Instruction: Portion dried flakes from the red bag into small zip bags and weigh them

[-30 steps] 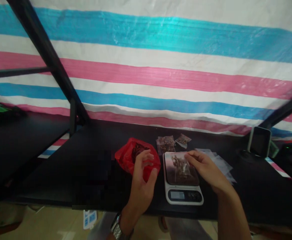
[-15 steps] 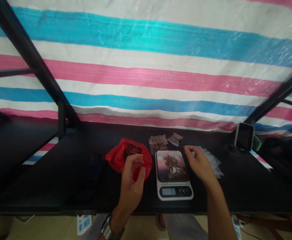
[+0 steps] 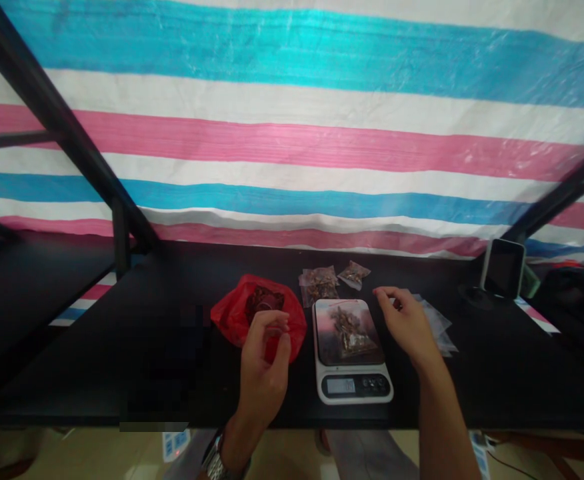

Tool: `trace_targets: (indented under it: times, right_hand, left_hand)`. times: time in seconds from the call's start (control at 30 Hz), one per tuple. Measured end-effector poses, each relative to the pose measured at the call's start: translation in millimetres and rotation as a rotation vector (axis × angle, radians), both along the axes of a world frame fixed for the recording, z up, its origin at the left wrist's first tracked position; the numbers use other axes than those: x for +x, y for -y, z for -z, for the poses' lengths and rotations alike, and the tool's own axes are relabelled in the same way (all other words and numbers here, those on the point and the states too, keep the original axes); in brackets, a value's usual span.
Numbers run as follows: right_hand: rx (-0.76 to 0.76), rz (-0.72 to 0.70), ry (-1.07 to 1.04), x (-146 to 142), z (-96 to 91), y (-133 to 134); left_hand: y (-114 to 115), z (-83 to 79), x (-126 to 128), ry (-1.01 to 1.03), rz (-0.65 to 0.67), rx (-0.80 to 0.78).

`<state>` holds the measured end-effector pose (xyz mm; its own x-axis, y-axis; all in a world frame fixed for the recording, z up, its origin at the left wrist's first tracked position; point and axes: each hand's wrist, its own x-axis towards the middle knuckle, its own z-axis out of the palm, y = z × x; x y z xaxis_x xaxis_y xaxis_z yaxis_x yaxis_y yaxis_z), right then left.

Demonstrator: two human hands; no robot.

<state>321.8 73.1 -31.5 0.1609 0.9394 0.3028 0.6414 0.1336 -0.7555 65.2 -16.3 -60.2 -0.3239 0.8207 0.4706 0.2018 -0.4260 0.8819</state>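
Note:
My left hand point(image 3: 266, 373) hovers over the near side of a red plastic bag point(image 3: 292, 321), thumb and fingers apart in a curve with nothing visible between them. Dark brown, dried-looking pieces point(image 3: 259, 297) lie inside the bag. On the platform of a white digital scale point(image 3: 355, 397) rests a clear plastic bag point(image 3: 355, 333) of brownish dried pieces. Just right of the scale, my right hand point(image 3: 406, 323) has its fingers curled and the tips pinched together. A tiny reddish spot shows at those tips, too small to make out.
Small filled clear bags point(image 3: 319, 283) lie behind the scale, with another filled bag point(image 3: 355, 274) beside them. Flat clear bags point(image 3: 439, 327) are partly behind my right hand. A dark-screened device point(image 3: 503, 268) stands at the right of the black table point(image 3: 147, 347).
The view has shifted slightly, so the scale and right hand appear a little farther right. My right fingertips look more closed together. My left hand keeps nearly the same pose.

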Motion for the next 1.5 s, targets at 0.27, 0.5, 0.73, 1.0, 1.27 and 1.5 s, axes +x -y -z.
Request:
trace_targets:
  times: [0.27,0.5,0.73,1.0,1.27,1.5]
  right_hand:
    - [-0.071,-0.116,0.033,-9,8.6,-11]
    - [-0.135,-0.144,0.084,-14,8.9,-12]
    - [-0.156,-0.175,0.050,-19,3.3,-10]
    - [-0.210,-0.161,0.048,-24,-0.3,-8]
    - [-0.281,-0.369,-0.432,-69,-30.8,12]
    - [-0.266,-0.473,-0.523,-129,-30.5,14]
  left_hand:
    - [0,2.3,-8,-0.081,-0.004,0.008]
    - [3,4.5,-17,-0.102,-0.034,0.003]
    - [3,-0.9,-18,-0.092,-0.045,0.013]
    - [6,-2.2,-8,-0.042,0.002,0.006]
    - [7,1.4,9,0.201,0.143,-0.215]
    - [-4,-6.8,11,0.551,0.057,-0.405]
